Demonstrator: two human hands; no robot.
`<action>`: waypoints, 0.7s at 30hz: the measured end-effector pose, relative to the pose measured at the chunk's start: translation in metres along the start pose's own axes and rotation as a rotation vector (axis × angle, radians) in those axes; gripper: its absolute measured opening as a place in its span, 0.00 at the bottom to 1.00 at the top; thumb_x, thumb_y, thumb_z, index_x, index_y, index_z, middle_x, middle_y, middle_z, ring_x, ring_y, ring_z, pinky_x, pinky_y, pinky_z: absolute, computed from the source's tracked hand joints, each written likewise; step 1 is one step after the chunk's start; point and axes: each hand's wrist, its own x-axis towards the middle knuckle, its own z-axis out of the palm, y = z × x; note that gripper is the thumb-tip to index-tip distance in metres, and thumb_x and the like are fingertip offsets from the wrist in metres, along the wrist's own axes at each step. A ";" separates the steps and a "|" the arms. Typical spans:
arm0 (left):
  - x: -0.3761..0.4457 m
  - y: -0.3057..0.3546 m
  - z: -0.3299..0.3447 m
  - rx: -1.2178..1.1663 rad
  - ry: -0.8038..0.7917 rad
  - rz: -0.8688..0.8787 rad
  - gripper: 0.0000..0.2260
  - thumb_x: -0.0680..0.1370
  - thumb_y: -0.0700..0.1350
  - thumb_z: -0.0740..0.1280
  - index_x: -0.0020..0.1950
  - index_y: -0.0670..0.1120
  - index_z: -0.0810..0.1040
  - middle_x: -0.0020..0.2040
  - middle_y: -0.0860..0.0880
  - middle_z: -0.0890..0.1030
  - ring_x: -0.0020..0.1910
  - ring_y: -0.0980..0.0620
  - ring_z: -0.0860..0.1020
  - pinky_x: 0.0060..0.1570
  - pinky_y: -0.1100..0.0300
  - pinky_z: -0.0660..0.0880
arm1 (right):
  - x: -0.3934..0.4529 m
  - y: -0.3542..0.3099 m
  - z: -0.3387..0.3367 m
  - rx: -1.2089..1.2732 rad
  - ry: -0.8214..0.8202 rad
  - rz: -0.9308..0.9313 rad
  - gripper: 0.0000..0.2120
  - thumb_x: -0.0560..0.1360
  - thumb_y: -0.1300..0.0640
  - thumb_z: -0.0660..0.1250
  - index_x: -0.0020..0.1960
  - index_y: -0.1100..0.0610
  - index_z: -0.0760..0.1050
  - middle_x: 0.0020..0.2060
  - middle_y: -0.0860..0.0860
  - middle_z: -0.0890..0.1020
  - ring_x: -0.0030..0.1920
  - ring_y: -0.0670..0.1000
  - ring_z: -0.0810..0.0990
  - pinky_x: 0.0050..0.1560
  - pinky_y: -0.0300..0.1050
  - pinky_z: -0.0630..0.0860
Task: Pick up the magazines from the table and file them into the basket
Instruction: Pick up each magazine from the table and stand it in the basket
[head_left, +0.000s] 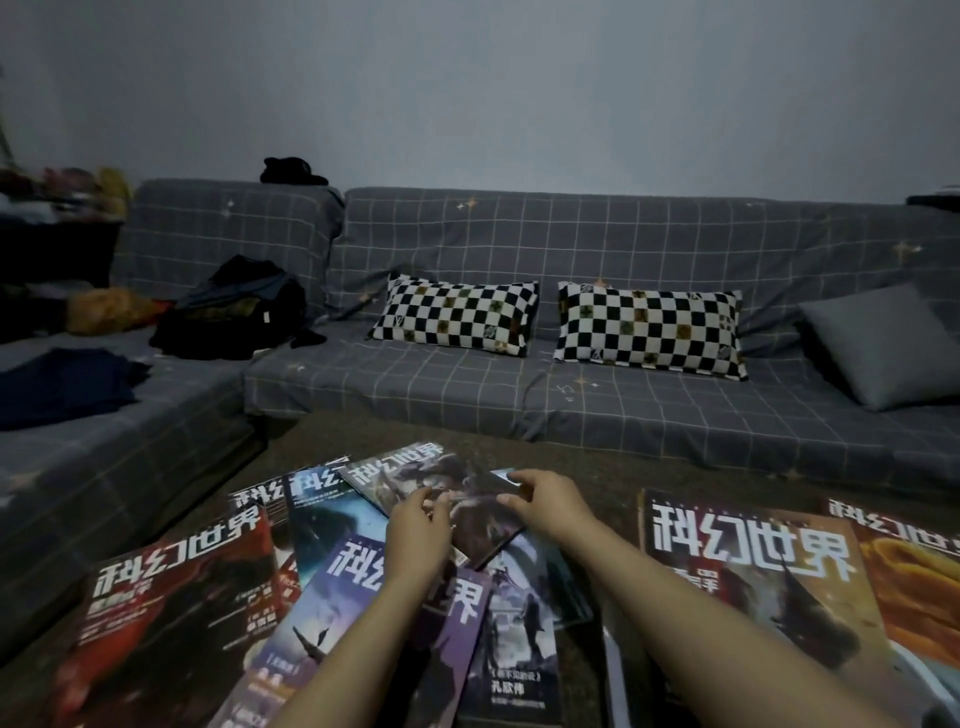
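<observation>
Head view, step in hand: we judge we are lifting the far grey-purple magazine (436, 493) off the spread on the table (597, 499).
Left hand (418, 540): fingers curled onto the cover's near left part; whether they pinch it, we cannot tell.
Right hand (545, 501): fingers and thumb pinch its right edge.
Other magazines: blue (332, 519) and red (171, 623) ones overlap at left; a brown one (753, 587) lies well apart at right.
Basket: not in view.
Doing it well: we should raise the pinched edge first, so neighbours beneath stay put, and keep both hands supporting the floppy cover.
</observation>
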 end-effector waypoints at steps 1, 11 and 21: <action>0.007 -0.005 0.001 0.021 0.011 -0.017 0.18 0.80 0.48 0.59 0.67 0.40 0.72 0.64 0.39 0.75 0.62 0.42 0.74 0.57 0.56 0.70 | 0.012 -0.001 0.005 -0.036 -0.025 0.022 0.24 0.75 0.48 0.66 0.68 0.54 0.69 0.64 0.52 0.76 0.63 0.53 0.74 0.60 0.43 0.69; 0.045 -0.039 0.011 0.020 0.085 -0.101 0.25 0.78 0.45 0.64 0.74 0.42 0.62 0.72 0.40 0.63 0.69 0.39 0.65 0.66 0.46 0.66 | 0.090 0.021 0.054 -0.354 -0.147 0.228 0.31 0.74 0.35 0.58 0.70 0.52 0.66 0.69 0.57 0.68 0.68 0.60 0.64 0.66 0.53 0.62; 0.056 -0.042 0.016 -0.430 0.089 -0.194 0.18 0.75 0.41 0.69 0.65 0.45 0.75 0.57 0.48 0.81 0.52 0.51 0.78 0.56 0.58 0.73 | 0.104 0.029 0.050 -0.069 0.098 0.415 0.24 0.72 0.48 0.69 0.62 0.61 0.70 0.63 0.60 0.74 0.62 0.60 0.73 0.58 0.49 0.71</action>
